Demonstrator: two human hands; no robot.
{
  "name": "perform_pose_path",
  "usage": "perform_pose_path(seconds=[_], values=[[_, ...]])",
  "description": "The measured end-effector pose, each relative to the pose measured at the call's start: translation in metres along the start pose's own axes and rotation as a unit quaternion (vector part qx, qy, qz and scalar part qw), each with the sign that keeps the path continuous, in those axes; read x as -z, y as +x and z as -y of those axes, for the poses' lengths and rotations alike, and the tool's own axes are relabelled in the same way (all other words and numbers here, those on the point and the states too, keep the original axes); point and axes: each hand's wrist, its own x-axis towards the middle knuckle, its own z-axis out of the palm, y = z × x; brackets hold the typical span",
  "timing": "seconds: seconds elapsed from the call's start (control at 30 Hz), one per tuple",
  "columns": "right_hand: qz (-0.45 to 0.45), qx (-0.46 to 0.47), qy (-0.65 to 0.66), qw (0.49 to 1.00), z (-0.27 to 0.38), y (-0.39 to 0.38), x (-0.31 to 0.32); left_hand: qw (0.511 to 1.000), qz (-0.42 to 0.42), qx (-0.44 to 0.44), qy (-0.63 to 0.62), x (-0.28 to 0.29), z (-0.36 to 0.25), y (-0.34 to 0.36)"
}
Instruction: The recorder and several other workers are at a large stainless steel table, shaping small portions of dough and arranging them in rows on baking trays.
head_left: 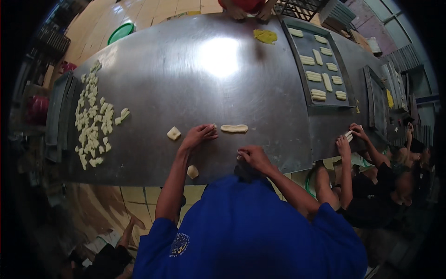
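My left hand (200, 135) is over the steel table, its fingers bent and pressed together just left of a flat, elongated strip of dough (234, 128). A small pale spot shows at its fingertips; whether it is dough cannot be made out. Nearer to my body, my right hand (255, 157) is closed in a pinch below the strip's right end, with a pale bit at the fingertips too small to name. One dough piece (173, 133) lies left of my left hand. Another dough piece (192, 172) rests beneath my left forearm, by the near edge.
Many cut dough pieces (93, 118) are scattered at the table's left. A metal tray (346, 81) of shaped dough stands at the far right. Yellow paste (265, 36) lies near a person's hands (248, 11) across the table. At right, another person's hands (349, 138) hold dough.
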Motion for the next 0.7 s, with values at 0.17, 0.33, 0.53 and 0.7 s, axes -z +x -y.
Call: perform_pose_path(seconds=[0.17, 0.33, 0.53, 0.7], values=[[-0.034, 0.076, -0.125, 0.989, 0.010, -0.028, -0.029, 0.999, 0.026, -0.022, 0.040, -0.014, 0.015, -0.010], [-0.028, 0.022, -0.050, 0.998, 0.047, -0.022, -0.005, 0.992, 0.066, -0.034, 0.106, -0.035, 0.018, -0.027], [-0.007, 0.030, 0.160, 0.987, 0.033, 0.011, 0.009, 0.987, 0.134, 0.027, 0.079, -0.054, 0.015, -0.029], [0.000, 0.047, 0.159, 0.986, 0.071, 0.039, 0.034, 0.981, 0.118, -0.007, 0.157, -0.049, -0.010, -0.011]])
